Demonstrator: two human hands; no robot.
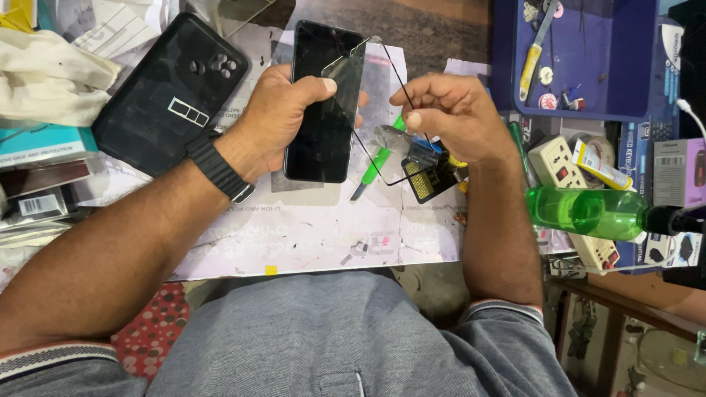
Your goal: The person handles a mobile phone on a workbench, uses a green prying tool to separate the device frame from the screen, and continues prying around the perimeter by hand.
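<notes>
Looking down at the bench, we take the smartphone (pixel 321 103) as our landmark. The left hand (pixel 276 117) wraps around it, thumb pressed on the dark screen and fingers curled behind, holding it face up above the worn paper mat (pixel 309 228). A black watch band (pixel 218 171) sits on that wrist.

Just right of the smartphone, the right hand (pixel 452 114) pinches the far edge of a black-rimmed glass screen protector (pixel 382 110) between thumb and fingertips. The glass is tilted, one edge touching the smartphone's right side and upper corner, the other raised toward the right hand.

Left of the smartphone lies a black phone case (pixel 169 92), back up, near but apart. Under the protector, right of the smartphone, we see a green-handled tool (pixel 379 162) on the mat. Further right stand a green plastic bottle (pixel 585 212) on its side and a white power strip (pixel 559 165). Well right of the smartphone and farther from us sits a blue tray (pixel 625 73) holding small tools.
</notes>
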